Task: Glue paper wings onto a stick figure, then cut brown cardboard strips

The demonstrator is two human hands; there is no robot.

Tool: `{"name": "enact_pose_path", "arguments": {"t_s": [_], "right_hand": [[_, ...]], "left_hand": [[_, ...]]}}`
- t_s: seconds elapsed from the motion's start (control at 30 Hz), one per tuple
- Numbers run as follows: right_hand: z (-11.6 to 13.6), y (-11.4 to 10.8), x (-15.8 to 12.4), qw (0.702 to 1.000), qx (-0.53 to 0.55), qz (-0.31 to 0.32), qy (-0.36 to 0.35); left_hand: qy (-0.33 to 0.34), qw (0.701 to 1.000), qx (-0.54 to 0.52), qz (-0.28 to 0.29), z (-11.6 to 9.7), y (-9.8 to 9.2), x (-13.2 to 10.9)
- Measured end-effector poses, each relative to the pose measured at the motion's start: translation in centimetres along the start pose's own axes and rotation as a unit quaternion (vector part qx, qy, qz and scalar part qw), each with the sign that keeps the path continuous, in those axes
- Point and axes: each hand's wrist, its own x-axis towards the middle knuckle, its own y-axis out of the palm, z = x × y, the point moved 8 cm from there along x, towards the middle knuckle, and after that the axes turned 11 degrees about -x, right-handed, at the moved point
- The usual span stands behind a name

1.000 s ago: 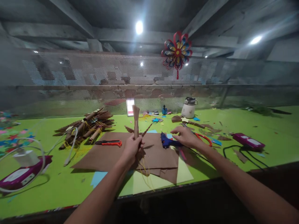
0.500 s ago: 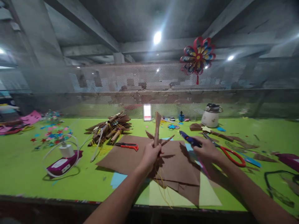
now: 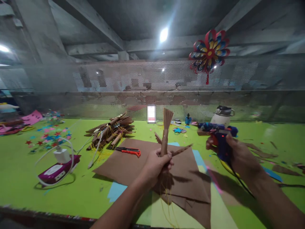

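My left hand is closed around a rolled brown paper stick with a fringed top, held upright over the brown paper sheets. A thinner brown paper spike pokes out to the right of the fist, and yellow strands hang below it. My right hand grips a blue glue gun, raised above the table with its nozzle pointing left toward the stick. Its black cord trails down past my wrist.
On the green table lie a pile of finished brown paper rolls, a red-handled cutter, a purple power strip with white charger, coloured paper stars and a white pot. A paper pinwheel hangs on the mesh screen.
My right hand has lifted the blue glue gun off the table and turned it upright to the right of the stick. The view has shifted left; the left hand keeps its hold.
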Motion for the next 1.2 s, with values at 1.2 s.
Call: {"name": "enact_pose_path", "arguments": {"t_s": [1.2], "right_hand": [[-1.1, 3.6, -3.1, 0.934, -0.334, 0.120, -0.031]], "left_hand": [[-0.065, 0.995, -0.037, 0.064, 1.0, 1.8, -0.9]]}}
